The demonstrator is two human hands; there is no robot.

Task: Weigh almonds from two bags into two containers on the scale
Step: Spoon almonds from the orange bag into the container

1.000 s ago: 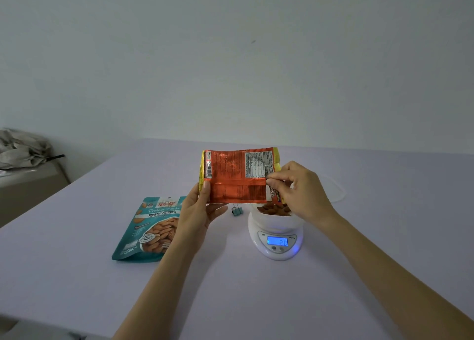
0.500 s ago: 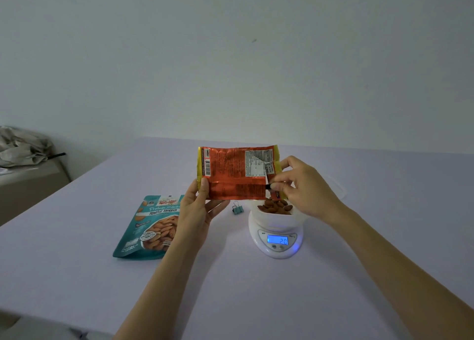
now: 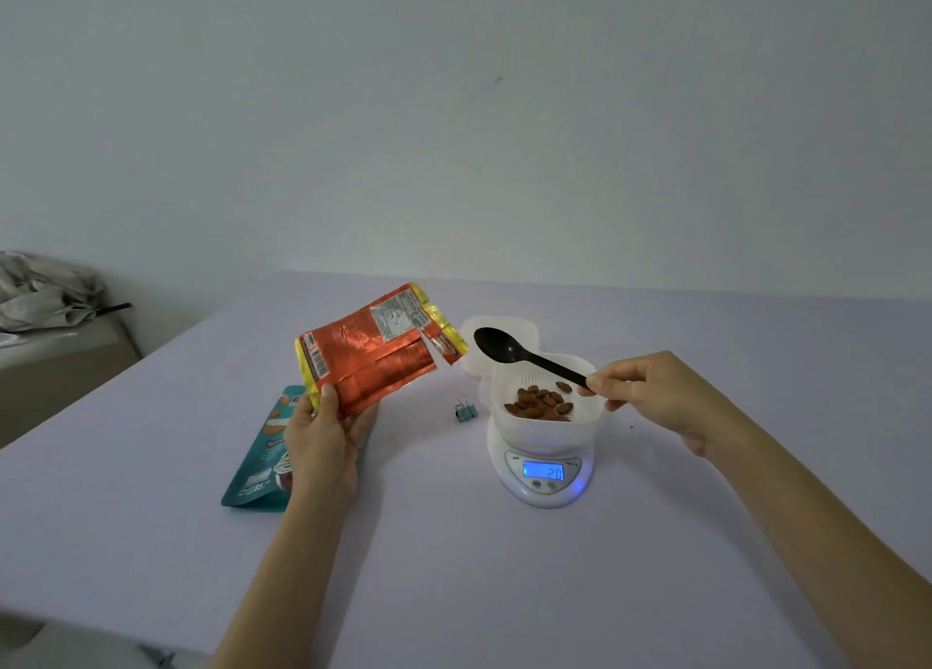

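Bag (image 3: 373, 353) in left hand (image 3: 323, 449), spoon (image 3: 524, 356) in right hand (image 3: 655, 397)

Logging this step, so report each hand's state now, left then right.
Left hand: closed, gripping the orange bag by its lower corner.
Right hand: closed, pinching the handle end of the black spoon.

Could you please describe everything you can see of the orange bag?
The orange bag is a flat, shiny foil pouch with yellow side edges, a barcode and a white printed label. Its right end looks torn open. The left hand grips its lower left corner, holding it tilted above the table.
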